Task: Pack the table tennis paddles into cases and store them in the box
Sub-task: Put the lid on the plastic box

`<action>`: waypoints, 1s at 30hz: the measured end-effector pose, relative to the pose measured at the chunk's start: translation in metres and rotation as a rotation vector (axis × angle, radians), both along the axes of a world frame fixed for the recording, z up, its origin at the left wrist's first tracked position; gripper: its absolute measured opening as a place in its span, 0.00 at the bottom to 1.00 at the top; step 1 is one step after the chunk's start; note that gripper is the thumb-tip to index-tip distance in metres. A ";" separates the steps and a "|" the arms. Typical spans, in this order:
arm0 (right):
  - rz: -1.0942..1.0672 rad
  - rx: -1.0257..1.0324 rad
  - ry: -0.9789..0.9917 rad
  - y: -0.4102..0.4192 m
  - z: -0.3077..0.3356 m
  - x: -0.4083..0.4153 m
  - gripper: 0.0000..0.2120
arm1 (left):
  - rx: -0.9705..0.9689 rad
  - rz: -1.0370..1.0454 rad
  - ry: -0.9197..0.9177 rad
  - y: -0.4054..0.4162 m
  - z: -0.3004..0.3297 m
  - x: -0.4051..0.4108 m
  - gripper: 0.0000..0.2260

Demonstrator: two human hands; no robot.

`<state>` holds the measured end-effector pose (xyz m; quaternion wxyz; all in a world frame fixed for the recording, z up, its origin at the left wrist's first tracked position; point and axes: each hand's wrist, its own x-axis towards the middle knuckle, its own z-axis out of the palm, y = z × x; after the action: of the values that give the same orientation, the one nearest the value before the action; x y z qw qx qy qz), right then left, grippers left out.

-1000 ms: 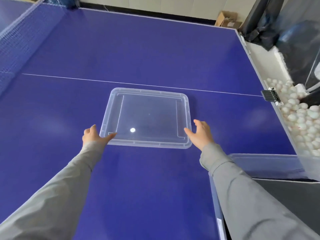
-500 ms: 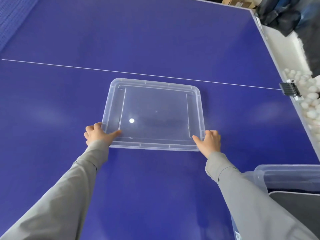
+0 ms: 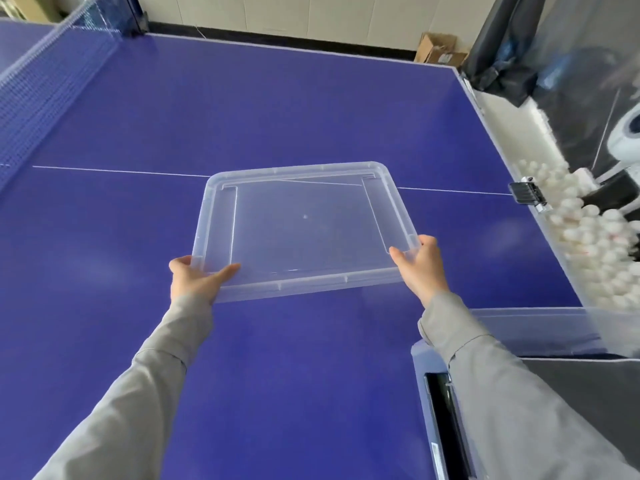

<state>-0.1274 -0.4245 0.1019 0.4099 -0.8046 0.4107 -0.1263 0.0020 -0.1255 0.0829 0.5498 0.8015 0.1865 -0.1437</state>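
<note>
Head view: clear lid (image 3: 304, 230) held above blue table (image 3: 242, 98).
Left hand (image 3: 197, 277) and right hand (image 3: 420, 268) pinching near corners (thumbs on top), long axis crosswise, right side tilted higher.

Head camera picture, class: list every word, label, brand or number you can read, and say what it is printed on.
No text can be read.
White sticker on the dark frame at the table's near right edge: print too small and blurred.
Cardboard box on the floor by the far wall: no legible marking.
Clear lid, held at its near corners by the left hand and right hand: no print visible.
</note>
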 end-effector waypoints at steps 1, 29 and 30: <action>0.000 -0.014 -0.051 -0.005 0.011 -0.011 0.17 | -0.023 0.003 -0.028 -0.005 0.011 -0.012 0.30; -0.125 -0.095 0.017 -0.159 0.037 -0.473 0.27 | 0.197 -0.226 -0.167 -0.181 0.049 -0.444 0.39; -0.130 -0.084 0.024 -0.158 0.034 -0.475 0.27 | 0.201 -0.228 -0.164 -0.181 0.050 -0.446 0.39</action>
<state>-0.6025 -0.5830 0.1360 0.3615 -0.7942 0.4614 -0.1600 -0.4435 -0.3069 0.1324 0.4604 0.8774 0.0624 -0.1200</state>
